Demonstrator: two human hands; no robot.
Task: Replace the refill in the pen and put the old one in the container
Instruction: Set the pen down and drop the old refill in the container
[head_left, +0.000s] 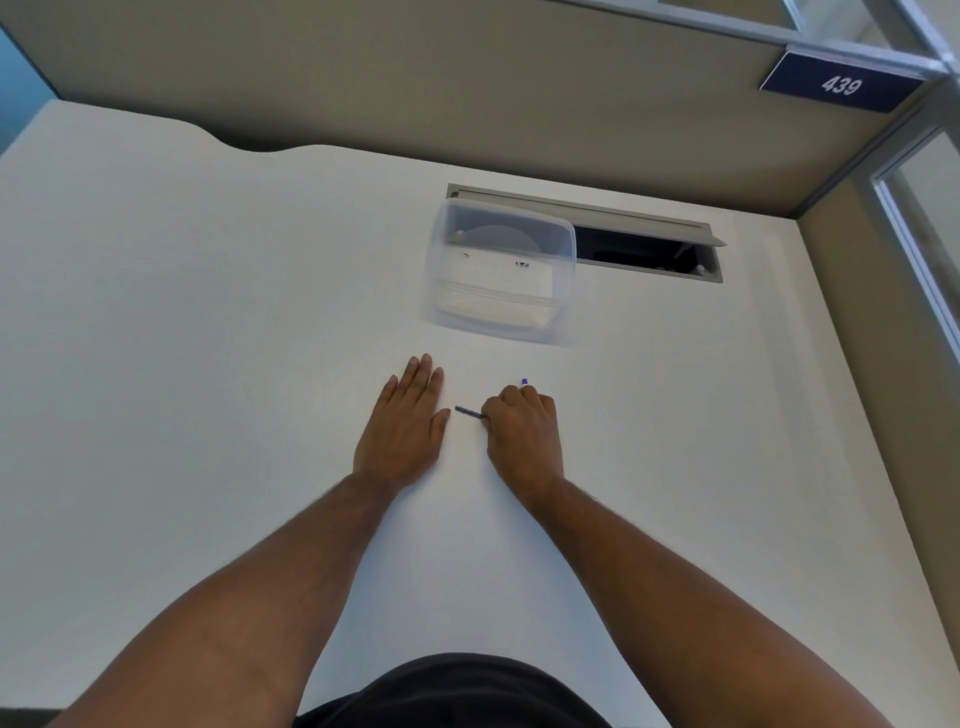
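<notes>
My right hand (524, 434) is curled around a dark blue pen (469, 412) on the white desk (208, 364). The pen's thin end sticks out to the left of the fist. A small blue tip (524, 382) shows just beyond my knuckles; whether it belongs to the pen or to a separate refill I cannot tell. My left hand (408, 423) lies flat on the desk, palm down, fingers together, a short gap left of the pen's end. A clear plastic container (501, 273) stands farther back, beyond both hands.
A grey cable hatch (649, 244) is open in the desk behind the container. Beige partition walls close the back and right sides. A blue sign reading 439 (840, 83) hangs at the upper right.
</notes>
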